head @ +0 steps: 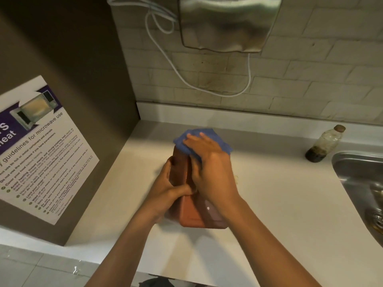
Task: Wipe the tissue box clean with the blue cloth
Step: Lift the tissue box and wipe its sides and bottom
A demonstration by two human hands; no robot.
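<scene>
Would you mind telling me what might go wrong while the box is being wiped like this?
The tissue box seems tilted, steadied only by the left hand; pressure from the right hand on the blue cloth could tip it. A wide sweep might hit the bottle by the sink.

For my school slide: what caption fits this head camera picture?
Left hand steadies a brown tissue box while the right hand presses a blue cloth on it.
</scene>
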